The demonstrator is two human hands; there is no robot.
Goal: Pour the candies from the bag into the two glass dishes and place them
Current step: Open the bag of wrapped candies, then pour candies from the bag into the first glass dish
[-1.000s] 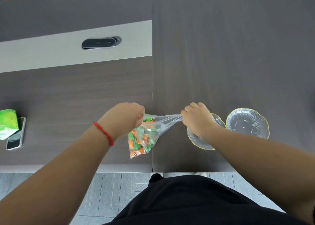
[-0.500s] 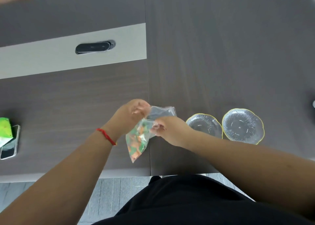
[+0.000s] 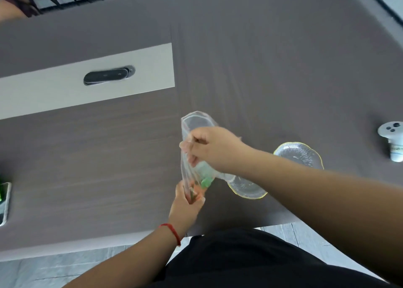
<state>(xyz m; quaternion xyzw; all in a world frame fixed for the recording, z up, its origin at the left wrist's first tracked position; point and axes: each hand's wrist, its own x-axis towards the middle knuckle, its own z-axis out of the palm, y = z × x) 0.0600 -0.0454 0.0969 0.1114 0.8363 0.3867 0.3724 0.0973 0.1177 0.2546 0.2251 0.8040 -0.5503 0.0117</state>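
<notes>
A clear plastic candy bag (image 3: 193, 156) with orange and green candies at its lower end hangs above the brown table. My left hand (image 3: 187, 202), a red string at its wrist, grips the candy-filled bottom. Higher up, my right hand (image 3: 212, 149) pinches the bag near its open mouth, which gapes away from me. Two scalloped glass dishes with yellow rims sit to the right: the nearer dish (image 3: 246, 188) lies partly under my right forearm, and the farther dish (image 3: 299, 154) stands beside it. I see no candies in either dish.
A white strip with a dark oval handle (image 3: 109, 75) runs across the table (image 3: 283, 80) at the left. A phone (image 3: 5, 202) lies at the left edge. A small white bottle-like object (image 3: 393, 139) stands at the far right. The table's front edge is close to my body.
The bag has gone from stretched sideways between both hands to upright. My right hand rose to the bag's mouth and my left dropped to its bottom. The view shifted left, uncovering the white object.
</notes>
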